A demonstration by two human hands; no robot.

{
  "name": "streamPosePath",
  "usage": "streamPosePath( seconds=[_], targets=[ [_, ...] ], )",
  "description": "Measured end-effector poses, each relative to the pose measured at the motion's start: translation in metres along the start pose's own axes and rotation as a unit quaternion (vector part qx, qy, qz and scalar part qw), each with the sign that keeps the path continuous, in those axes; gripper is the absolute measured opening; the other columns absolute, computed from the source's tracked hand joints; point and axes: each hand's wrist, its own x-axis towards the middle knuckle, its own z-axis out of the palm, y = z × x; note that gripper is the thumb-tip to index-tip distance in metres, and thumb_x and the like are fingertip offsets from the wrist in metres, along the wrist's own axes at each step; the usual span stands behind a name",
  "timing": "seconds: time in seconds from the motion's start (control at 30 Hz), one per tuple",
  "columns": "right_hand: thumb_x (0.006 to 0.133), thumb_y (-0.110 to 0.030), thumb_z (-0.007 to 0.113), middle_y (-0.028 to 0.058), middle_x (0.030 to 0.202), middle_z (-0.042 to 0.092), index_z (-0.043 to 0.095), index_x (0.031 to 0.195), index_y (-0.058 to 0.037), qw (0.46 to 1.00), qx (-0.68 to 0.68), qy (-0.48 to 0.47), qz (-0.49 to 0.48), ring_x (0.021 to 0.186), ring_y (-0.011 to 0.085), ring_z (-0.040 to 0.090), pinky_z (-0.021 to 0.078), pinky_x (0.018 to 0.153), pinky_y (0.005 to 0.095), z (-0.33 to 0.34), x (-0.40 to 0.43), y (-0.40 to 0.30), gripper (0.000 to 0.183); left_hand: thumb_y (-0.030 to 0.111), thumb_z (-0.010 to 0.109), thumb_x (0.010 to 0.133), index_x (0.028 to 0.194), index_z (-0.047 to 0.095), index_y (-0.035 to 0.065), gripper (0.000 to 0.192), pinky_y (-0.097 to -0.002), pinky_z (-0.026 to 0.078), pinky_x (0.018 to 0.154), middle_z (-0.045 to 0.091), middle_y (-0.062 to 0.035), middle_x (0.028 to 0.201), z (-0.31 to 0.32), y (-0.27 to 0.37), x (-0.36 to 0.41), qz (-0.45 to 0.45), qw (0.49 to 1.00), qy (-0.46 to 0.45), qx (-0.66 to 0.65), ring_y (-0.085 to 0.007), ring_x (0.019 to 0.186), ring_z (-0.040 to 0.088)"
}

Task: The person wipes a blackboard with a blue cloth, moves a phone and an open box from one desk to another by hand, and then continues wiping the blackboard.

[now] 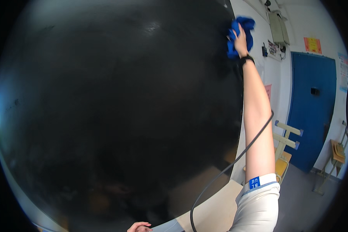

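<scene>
A large dark, glossy board (127, 101) fills most of the view. My right hand (240, 40), with a black band at the wrist, is stretched up to the board's upper right edge and presses a crumpled blue cloth (245, 24) there; part of the cloth overlaps the white wall. At the bottom edge, my left hand (140, 227) shows only in part, its fingers slightly curled near the board's lower edge, with no object seen in it. A faint, smeared light reflection lies on the board's upper part.
A black cable (217, 177) loops across my right forearm. To the right are a blue door (311, 110), stacked desk or chair frames (287, 136) and a folded wooden-topped stand (337, 152). A pale panel (217, 206) lies below the board. A grey box (278, 27) hangs on the wall.
</scene>
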Motion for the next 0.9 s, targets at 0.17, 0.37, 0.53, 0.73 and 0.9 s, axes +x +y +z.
streamPosePath(
  seconds=[0.17,0.37,0.53,0.73,0.9],
  targets=[
    [0.090,-0.017,0.049,0.0208,0.138,0.029,0.026,0.138,-0.0075,0.999,0.005,-0.012,0.041,0.126,0.0336,0.032,0.0286,0.103,0.0358,-0.021,-0.072,0.007,0.054,0.003,0.047,0.090,0.113,0.050,-0.0050,0.024,-0.0345,0.046,0.087,0.055,-0.0172,0.107,-0.009,-0.010,-0.004,0.006,1.000,0.005,-0.019,-0.0237,0.095,0.060],
    [0.086,-0.012,0.050,0.0183,0.141,0.027,0.032,0.137,-0.0103,0.994,-0.023,-0.087,-0.057,0.132,0.0301,0.025,0.0207,0.107,0.0370,-0.018,-0.123,-0.126,0.054,0.003,0.046,0.091,0.112,0.050,-0.0050,0.023,-0.0342,0.046,0.086,0.057,-0.0173,0.105,-0.005,-0.019,0.002,0.004,0.999,-0.026,-0.041,-0.0235,0.094,0.061],
    [0.083,-0.011,0.054,0.0205,0.128,0.040,0.039,0.133,-0.0115,0.945,0.052,-0.228,-0.229,0.122,0.0356,0.035,0.0283,0.103,0.0365,0.046,-0.103,-0.290,0.052,0.004,0.046,0.091,0.111,0.050,-0.0049,0.023,-0.0339,0.047,0.085,0.057,-0.0174,0.104,0.003,-0.017,0.006,0.009,0.997,-0.053,-0.051,-0.0233,0.093,0.061],
    [0.080,-0.021,0.058,0.0104,0.122,0.046,0.048,0.124,-0.0125,0.886,0.143,-0.181,-0.402,0.114,0.0308,0.043,0.0379,0.097,0.0373,0.108,-0.058,-0.385,0.046,0.004,0.045,0.091,0.111,0.050,-0.0049,0.022,-0.0336,0.047,0.083,0.059,-0.0175,0.102,0.015,-0.008,0.009,0.019,0.996,-0.067,-0.050,-0.0230,0.092,0.061],
    [0.084,-0.022,0.052,0.0227,0.133,0.038,0.041,0.125,0.0033,0.949,0.013,-0.156,-0.273,0.123,0.0376,0.034,0.0315,0.101,0.0386,0.101,-0.020,-0.323,0.050,0.004,0.044,0.092,0.110,0.050,-0.0049,0.022,-0.0333,0.048,0.082,0.060,-0.0176,0.101,0.005,-0.015,-0.014,0.020,0.998,-0.025,-0.060,-0.0228,0.091,0.061]
  ],
)
